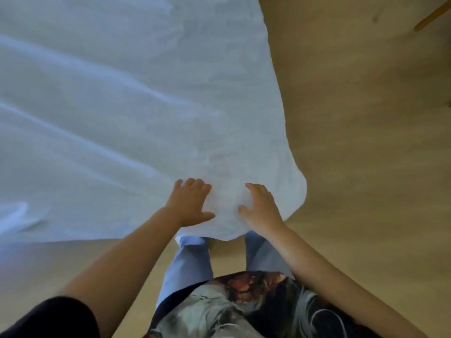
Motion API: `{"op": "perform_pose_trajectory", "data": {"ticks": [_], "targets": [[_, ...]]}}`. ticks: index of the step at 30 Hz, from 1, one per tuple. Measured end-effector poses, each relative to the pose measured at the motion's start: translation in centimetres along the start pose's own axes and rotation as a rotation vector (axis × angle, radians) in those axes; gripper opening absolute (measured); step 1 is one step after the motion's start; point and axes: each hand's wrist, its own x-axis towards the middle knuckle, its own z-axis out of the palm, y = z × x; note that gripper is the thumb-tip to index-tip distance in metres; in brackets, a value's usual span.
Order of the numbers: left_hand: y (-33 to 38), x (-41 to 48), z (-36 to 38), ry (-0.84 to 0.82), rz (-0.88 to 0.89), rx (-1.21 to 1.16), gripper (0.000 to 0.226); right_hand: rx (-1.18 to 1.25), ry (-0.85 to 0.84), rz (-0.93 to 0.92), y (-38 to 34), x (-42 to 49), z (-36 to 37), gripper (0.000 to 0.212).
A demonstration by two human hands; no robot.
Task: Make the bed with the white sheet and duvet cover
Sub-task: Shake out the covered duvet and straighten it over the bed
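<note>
A white sheet [122, 106] spreads over the bed and fills the upper left of the head view, with long creases running across it. Its near right corner [280, 191] hangs rounded over the floor. My left hand [190, 203] lies flat on the sheet near that corner, fingers apart. My right hand [261, 206] rests a short way to the right, fingers spread and slightly curled on the cloth. A small bulge of fabric sits between the two hands. Neither hand visibly pinches the sheet. The mattress and bed frame are hidden under the cloth.
Light wooden floor [366, 118] runs along the right side and below the bed. A wooden furniture leg [432, 18] shows at the top right. My legs in pale blue trousers [188, 264] stand right at the bed's near edge.
</note>
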Motion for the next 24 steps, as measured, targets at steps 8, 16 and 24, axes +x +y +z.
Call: {"op": "perform_pose_trajectory", "data": {"ticks": [8,16,24], "targets": [[-13.4,-6.3,10.3,0.245,-0.115,0.108,0.100,-0.699,-0.154,-0.306,-10.0,2.4,13.0,0.074],[-15.9,-9.1,11.0,0.151,-0.098,-0.157,0.030,-0.703,0.136,-0.305,-13.6,2.3,16.8,0.016],[-13.1,-10.6,22.8,0.258,-0.082,-0.224,0.052,-0.804,0.011,-0.260,-5.7,-2.0,22.2,0.048]]}}
